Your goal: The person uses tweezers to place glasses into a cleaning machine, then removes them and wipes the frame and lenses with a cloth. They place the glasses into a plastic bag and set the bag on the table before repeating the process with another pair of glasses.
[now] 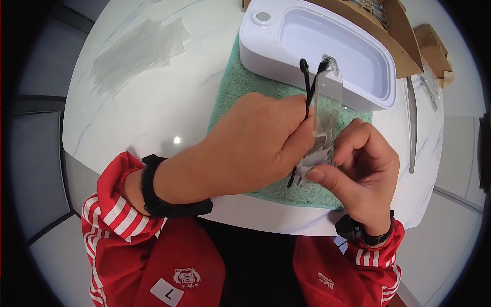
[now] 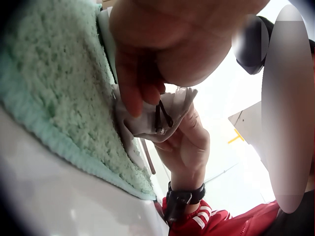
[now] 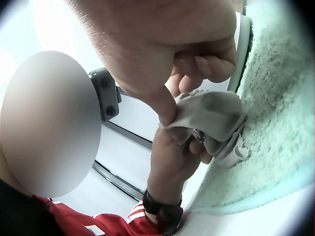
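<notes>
My left hand [image 1: 255,140] grips a pair of glasses with thin black arms [image 1: 306,74], their rounded tips pointing up toward the basin. Beside the arms a clear, glossy plastic piece [image 1: 327,100] stands upright between both hands. Below it, a crumpled grey-white cloth [image 3: 211,113] wraps round the lower part. My right hand [image 1: 371,163] pinches the cloth's edge between thumb and fingers, its other fingers curled. In the left wrist view two dark, slim parts [image 2: 158,118] show against the cloth. Most of the glasses is hidden by the left fist and the cloth.
A white basin [image 1: 250,48] with a round button stands on a green towel [image 1: 230,97]. Clear plastic sleeves [image 1: 138,53] lie in a pile at the left. An open cardboard box [image 1: 404,41] is behind the basin; a narrow grey strip [image 1: 411,125] lies at the right.
</notes>
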`<action>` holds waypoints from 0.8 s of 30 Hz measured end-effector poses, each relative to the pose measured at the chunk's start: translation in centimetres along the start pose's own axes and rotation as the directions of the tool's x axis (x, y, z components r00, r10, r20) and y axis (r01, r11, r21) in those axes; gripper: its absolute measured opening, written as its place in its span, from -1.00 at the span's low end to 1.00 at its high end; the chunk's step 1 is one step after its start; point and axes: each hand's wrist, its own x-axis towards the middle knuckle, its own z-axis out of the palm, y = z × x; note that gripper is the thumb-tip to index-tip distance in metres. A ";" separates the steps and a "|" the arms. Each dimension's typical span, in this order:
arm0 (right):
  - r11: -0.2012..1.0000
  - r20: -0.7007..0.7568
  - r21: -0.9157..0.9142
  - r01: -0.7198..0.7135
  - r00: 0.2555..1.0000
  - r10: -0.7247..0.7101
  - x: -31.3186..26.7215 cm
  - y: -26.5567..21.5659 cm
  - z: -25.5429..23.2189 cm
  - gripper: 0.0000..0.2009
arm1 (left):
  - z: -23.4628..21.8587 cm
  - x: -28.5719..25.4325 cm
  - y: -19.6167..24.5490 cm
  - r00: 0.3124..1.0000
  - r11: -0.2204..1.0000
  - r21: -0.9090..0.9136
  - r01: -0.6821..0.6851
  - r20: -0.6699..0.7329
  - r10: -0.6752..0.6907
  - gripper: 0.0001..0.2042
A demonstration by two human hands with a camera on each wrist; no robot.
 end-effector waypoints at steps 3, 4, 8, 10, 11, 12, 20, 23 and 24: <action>0.990 -0.070 0.107 -0.092 0.993 0.099 0.1 -0.5 0.3 -0.65 | 0.3 0.0 -0.3 0.994 0.994 0.020 -0.104 -0.042 0.104 -0.87; 0.990 -0.071 0.108 -0.088 0.993 0.096 0.1 -0.5 0.1 -0.65 | 0.3 0.0 -0.2 0.995 0.995 0.022 -0.096 -0.038 0.097 -0.88; 0.986 0.030 0.040 -0.160 0.987 0.159 0.4 -0.6 0.1 -0.61 | -0.2 0.0 0.1 1.000 1.000 0.010 -0.006 -0.027 0.007 -0.88; 0.984 0.083 0.006 -0.176 0.981 0.175 0.4 -0.4 0.2 -0.60 | -0.1 0.0 0.3 0.999 0.999 -0.033 0.028 -0.031 -0.029 -0.88; 0.990 0.098 -0.018 -0.138 0.985 0.140 0.3 -0.3 0.1 -0.58 | 0.0 0.0 0.4 0.997 0.995 -0.078 0.062 -0.031 -0.065 -0.88; 0.994 0.113 -0.041 -0.100 0.988 0.104 0.3 -0.1 0.1 -0.57 | -0.1 0.1 0.5 0.998 0.995 -0.079 0.062 -0.029 -0.064 -0.88; 0.967 -0.004 0.219 -0.133 0.990 0.138 0.5 -0.1 -0.1 -0.63 | -0.3 0.0 1.1 0.992 0.981 -0.156 0.115 0.070 -0.105 -0.83; 0.956 0.042 0.228 -0.184 0.983 0.179 0.5 -0.3 -0.3 -0.68 | -0.6 0.0 1.4 0.981 0.955 -0.225 0.192 0.064 -0.182 -0.83; 0.965 0.054 0.167 -0.202 0.979 0.196 0.5 -0.4 -0.4 -0.69 | -0.7 0.1 1.7 0.981 0.957 -0.219 0.191 0.069 -0.180 -0.83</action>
